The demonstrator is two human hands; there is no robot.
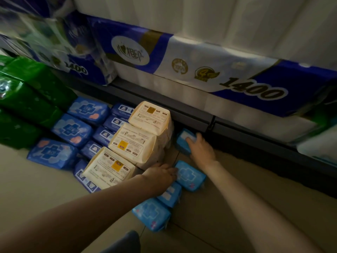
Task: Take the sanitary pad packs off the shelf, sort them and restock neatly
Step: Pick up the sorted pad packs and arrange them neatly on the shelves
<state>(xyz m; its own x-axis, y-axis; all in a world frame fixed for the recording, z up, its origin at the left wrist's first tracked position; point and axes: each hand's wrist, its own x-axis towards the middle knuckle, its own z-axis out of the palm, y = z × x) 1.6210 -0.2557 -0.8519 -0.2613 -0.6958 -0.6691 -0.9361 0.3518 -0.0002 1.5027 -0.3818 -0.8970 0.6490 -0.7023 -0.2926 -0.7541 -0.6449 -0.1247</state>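
Packs lie sorted on the floor [36,189] beside the cream stack [138,141]. Right hand [201,149] grips a light-blue pack [183,138] at the shelf base [193,115], right of the stack. Left hand [160,175], fingers nearly straight, touches another light-blue pack [192,177] just below the stack; dark-blue packs [71,130] lie left.

Dim light, pale tiled floor [209,225] (thin grout lines), dark shelf base [191,114]

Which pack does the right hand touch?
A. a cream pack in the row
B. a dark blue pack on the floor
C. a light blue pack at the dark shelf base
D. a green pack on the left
C: the right hand rests on a light blue pack by the shelf base, right of the cream packs.
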